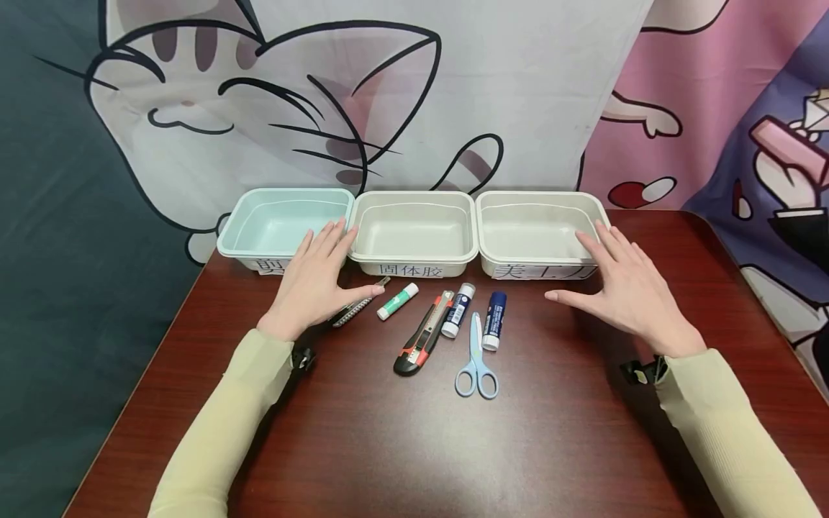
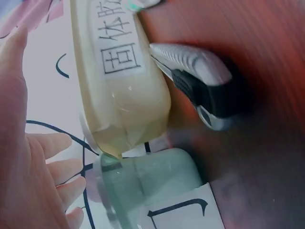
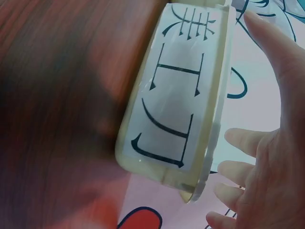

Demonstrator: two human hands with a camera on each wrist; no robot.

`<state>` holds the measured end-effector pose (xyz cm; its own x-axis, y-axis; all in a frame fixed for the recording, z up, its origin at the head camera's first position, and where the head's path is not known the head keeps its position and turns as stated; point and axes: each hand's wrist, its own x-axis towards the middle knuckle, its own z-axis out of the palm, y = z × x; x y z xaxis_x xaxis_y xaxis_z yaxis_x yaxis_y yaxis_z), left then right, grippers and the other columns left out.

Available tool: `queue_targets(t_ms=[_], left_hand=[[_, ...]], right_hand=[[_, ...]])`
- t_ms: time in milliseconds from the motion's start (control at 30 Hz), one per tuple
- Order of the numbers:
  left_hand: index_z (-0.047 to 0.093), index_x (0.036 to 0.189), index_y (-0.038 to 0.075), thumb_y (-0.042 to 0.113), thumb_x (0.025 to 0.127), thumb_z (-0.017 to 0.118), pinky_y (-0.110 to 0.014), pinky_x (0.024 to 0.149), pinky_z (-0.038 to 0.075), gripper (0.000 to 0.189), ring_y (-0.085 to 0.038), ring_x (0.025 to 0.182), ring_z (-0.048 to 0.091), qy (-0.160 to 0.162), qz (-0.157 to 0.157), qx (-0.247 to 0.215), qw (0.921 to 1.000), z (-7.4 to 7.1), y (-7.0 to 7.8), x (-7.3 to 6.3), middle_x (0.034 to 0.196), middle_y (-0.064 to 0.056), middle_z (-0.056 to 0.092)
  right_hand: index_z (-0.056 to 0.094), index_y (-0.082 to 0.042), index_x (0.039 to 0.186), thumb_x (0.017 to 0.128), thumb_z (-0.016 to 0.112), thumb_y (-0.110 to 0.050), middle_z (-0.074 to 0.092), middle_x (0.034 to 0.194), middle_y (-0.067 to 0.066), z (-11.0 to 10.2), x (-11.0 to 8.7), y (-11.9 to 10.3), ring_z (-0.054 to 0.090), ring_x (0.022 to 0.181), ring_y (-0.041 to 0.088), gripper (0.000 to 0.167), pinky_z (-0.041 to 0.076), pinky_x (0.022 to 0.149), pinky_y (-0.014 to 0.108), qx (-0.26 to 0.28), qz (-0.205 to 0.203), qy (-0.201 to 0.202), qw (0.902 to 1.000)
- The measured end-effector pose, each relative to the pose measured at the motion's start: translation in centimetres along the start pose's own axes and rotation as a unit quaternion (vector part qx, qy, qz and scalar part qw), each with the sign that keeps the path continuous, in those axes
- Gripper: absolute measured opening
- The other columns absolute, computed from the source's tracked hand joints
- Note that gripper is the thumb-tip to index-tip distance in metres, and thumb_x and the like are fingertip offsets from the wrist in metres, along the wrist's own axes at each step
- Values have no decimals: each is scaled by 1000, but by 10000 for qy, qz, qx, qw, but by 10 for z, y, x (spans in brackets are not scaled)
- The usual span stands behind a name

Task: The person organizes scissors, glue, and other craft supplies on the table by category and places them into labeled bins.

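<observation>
Head | scissors (image 1: 476, 354), glue sticks (image 1: 458, 312), orange-black cutter (image 1: 424, 335) | between hands (image 1: 314, 279) (image 1: 631, 291) (both outstretched)

Left sleeve (image 1: 220, 424) and right sleeve (image 1: 732, 424): long, pale yellow-green, plain; fine lengthwise ribbing visible on the right. Cuffs (image 1: 275, 354) same colour, ending at the wrists. Left hand (image 1: 315, 280) and right hand (image 1: 633, 295) bare. Small black left wrist device (image 1: 302, 358) on inner side; right wrist device (image 1: 641, 371) likewise black, with a small lighter patch. Finer detail too small to tell.
</observation>
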<state>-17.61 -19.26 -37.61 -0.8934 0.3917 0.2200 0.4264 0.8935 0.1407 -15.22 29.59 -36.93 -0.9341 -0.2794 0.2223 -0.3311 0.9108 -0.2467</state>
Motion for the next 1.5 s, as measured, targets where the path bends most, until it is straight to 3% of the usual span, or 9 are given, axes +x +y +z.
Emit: queue_targets(t_ms=[233, 467, 867, 1033, 1233, 1367, 1500], left_hand=[[32, 160, 9, 87, 81, 52, -43, 122, 4, 113, -28, 152, 18, 125, 203, -222, 9995, -4, 18, -12, 163, -13, 30], [35, 159, 8, 83, 80, 59, -45, 121, 15, 111, -29, 149, 28, 469, 733, -679, 9939, -6, 57, -24, 160, -11, 38], [43, 154, 7, 71, 77, 76, -41, 120, 22, 106, -22, 148, 30, 223, 1307, -1532, 9793, 5, 119, -42, 157, -10, 41], [49, 150, 8, 70, 76, 77, -40, 118, 26, 100, -23, 143, 39, 38, 1851, -1694, 9680, 16, 144, -52, 153, -9, 46], [60, 139, 13, 71, 79, 74, -36, 112, 36, 84, -21, 131, 50, -237, 2755, -1524, 9488, 31, 170, -65, 141, -6, 56], [60, 140, 17, 72, 86, 65, -34, 115, 30, 77, -20, 134, 47, -595, 3133, -996, 9425, 38, 180, -68, 143, -4, 54], [55, 146, 17, 71, 90, 59, -34, 119, 24, 78, -21, 140, 41, -954, 3281, -561, 9381, 43, 185, -65, 151, -6, 49]], right_hand=[[36, -7, 158, 77, 76, -70, 16, 167, 15, -2, 2, -3, 14, 152, 36, 110, 10, 121, 52, 70, -33, -23, 10000], [34, -3, 158, 80, 77, -65, 20, 165, 21, -3, 2, 0, 15, 152, 38, 108, 12, 121, 54, 229, 92, -33, 9997], [21, 1, 160, 83, 76, -61, 16, 165, 25, -2, 11, 6, 13, 151, 42, 114, 9, 121, 54, 570, 393, -131, 9975], [20, 1, 161, 84, 75, -61, 16, 164, 26, -2, 14, 10, 13, 151, 42, 113, 8, 121, 54, 609, 453, -112, 9970], [18, 1, 161, 85, 73, -62, 14, 164, 27, -1, 18, 15, 10, 151, 42, 112, 7, 120, 56, 660, 596, -219, 9958], [20, 1, 160, 85, 73, -61, 14, 163, 30, 1, 21, 17, 13, 150, 46, 111, 8, 120, 57, 706, 676, -213, 9950], [20, 3, 160, 87, 71, -60, 14, 162, 33, 5, 25, 21, 13, 149, 48, 109, 7, 120, 57, 764, 702, -239, 9943]])
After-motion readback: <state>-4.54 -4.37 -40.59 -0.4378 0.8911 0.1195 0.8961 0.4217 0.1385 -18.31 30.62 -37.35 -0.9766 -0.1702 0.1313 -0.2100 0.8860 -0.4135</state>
